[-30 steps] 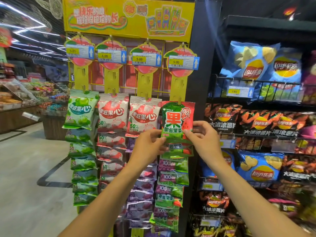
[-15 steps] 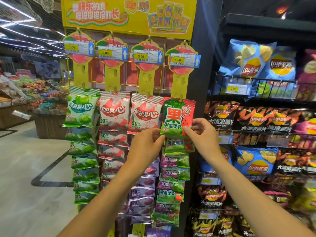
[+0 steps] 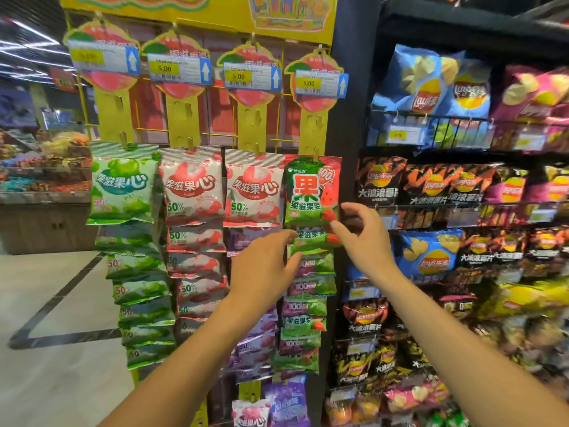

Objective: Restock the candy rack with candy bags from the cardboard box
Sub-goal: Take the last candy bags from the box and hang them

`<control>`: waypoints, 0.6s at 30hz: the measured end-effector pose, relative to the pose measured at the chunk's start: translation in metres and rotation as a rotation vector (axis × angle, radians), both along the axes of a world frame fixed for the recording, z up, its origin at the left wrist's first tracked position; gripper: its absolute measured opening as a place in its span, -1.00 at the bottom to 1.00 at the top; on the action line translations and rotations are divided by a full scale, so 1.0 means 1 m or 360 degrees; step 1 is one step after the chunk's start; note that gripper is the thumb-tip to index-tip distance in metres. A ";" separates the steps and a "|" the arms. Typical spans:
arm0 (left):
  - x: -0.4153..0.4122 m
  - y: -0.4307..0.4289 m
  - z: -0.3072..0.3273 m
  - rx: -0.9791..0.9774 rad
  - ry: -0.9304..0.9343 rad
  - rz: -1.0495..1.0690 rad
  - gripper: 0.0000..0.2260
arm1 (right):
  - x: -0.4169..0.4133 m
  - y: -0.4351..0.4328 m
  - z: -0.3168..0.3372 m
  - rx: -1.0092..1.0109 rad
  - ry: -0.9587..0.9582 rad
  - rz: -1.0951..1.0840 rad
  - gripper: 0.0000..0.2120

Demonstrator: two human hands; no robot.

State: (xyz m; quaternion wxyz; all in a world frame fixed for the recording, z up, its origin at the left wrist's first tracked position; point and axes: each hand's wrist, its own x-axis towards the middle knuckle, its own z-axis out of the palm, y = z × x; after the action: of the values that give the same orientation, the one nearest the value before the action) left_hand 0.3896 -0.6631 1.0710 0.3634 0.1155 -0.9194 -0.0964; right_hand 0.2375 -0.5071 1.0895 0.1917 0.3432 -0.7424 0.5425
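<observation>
The yellow candy rack (image 3: 314,131) has four hanging strips full of bags. A green watermelon candy bag (image 3: 311,186) hangs from the top clip of the rightmost strip, flat and straight. My left hand (image 3: 264,269) is just below and left of it, with its fingers stretched toward the lower watermelon bags (image 3: 312,241). My right hand (image 3: 363,241) is at the bag's lower right corner, thumb and fingers spread apart and holding nothing. The cardboard box is out of view.
Green apple bags (image 3: 123,186) and lychee bags (image 3: 191,186) fill the other strips. Wire shelves of chip bags (image 3: 431,186) stand close on the right. Open shop floor (image 3: 46,303) lies to the left, with a produce counter (image 3: 43,223) behind it.
Both hands were pinching the watermelon bag's lower edge while it went onto the top clip. They have let go and drawn back slightly, and the bag now hangs by itself.
</observation>
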 end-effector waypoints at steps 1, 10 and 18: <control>-0.003 0.001 -0.006 -0.0056 -0.0010 -0.0010 -0.62 | 0.001 0.005 -0.005 0.0042 0.0001 -0.0028 -0.67; -0.020 0.040 -0.056 -0.0497 0.0067 0.0000 -0.54 | -0.006 0.085 -0.060 0.0538 0.0124 -0.0341 -0.59; -0.062 0.132 -0.093 -0.0488 -0.0101 -0.0201 -0.48 | -0.019 0.210 -0.097 0.0863 -0.0012 -0.0571 -0.50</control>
State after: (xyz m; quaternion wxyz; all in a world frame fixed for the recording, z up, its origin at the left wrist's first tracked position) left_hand 0.3277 -0.5308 0.9780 0.3408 0.0037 -0.9398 0.0261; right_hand 0.2188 -0.2967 0.9929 0.1831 0.2435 -0.9092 0.2838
